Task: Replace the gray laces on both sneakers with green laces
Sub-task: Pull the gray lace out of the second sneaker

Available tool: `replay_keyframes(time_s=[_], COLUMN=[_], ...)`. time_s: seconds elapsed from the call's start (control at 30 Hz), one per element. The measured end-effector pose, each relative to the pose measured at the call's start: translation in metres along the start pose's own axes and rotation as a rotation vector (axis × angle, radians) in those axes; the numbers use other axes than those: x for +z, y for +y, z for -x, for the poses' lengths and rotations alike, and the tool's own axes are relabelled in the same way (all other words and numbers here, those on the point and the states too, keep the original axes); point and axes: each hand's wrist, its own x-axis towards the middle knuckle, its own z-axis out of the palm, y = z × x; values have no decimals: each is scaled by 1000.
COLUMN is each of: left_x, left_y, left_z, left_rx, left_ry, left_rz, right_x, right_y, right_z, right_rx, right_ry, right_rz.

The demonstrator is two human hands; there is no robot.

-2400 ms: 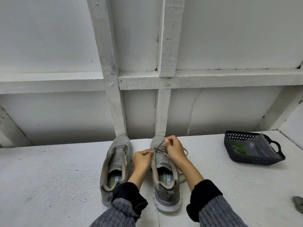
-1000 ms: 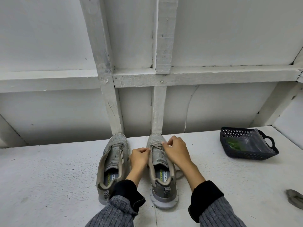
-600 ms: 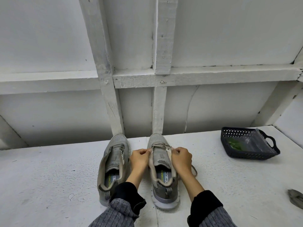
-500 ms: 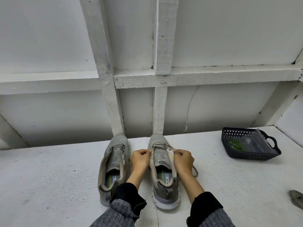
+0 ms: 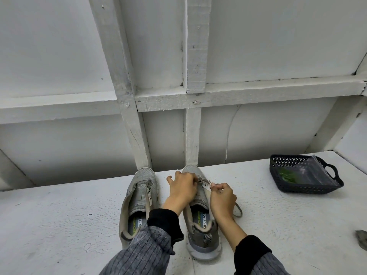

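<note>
A: Sneakers, two of them, sitting side by side on the white bench (image 5: 59, 215), toes pointing at the wall. Left sneaker (image 5: 139, 197) is lying with no lace showing in its eyelets.

B: Hands?

A: Both are working on the right sneaker (image 5: 200, 225). Left hand (image 5: 182, 188) is lying over the front of it, fingers curled down at the lace holes; whether it is gripping anything, cannot tell. Right hand (image 5: 222, 197) is pinching the gray lace (image 5: 205, 182) between thumb and fingertips, just beside the shoe's right edge.

B: Rest of the lace?

A: Loose loop is trailing on the bench right of the shoe, behind the right wrist.

B: Green laces?

A: Something green (image 5: 285, 176) is sitting in a clear bag (image 5: 311, 171) inside the dark basket (image 5: 309, 188), well apart to the right. Small gray thing (image 5: 361, 238) is lying at the right edge, too cropped to tell.
</note>
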Motion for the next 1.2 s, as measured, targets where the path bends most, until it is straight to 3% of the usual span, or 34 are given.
replay_keyframes(time_s=[0.13,0.37,0.43,0.53,0.7,0.83,0.97,1.1,1.2], left_x=[-2,1,1,6,-6,-7,1,5,4], left_y=[0,-19,-30,-41,-22,-2,-1,-3,-6], left_z=[-2,-7,-12,-13,-8,-9,-6,-6,-4], left_rx=[0,-421,-570,-626,-182,-16,-5,-65,-168], left_ry=[-70,115,115,46,213,-51,-54,39,132], left_rz=[22,937,1043,918,552,145,-17,154,639], right_x=[2,4,4,4,3,3,3,3,1], right_y=[1,2,2,3,2,2,2,1,1], right_z=[-1,-1,-1,-1,-1,-1,-1,-1,1], right_rx=[6,-3,4,8,-2,-5,-8,-6,-8], right_ry=[21,11,9,14,4,13,-1,-1,-9], right_rz=[9,25,22,21,24,25,24,10,5])
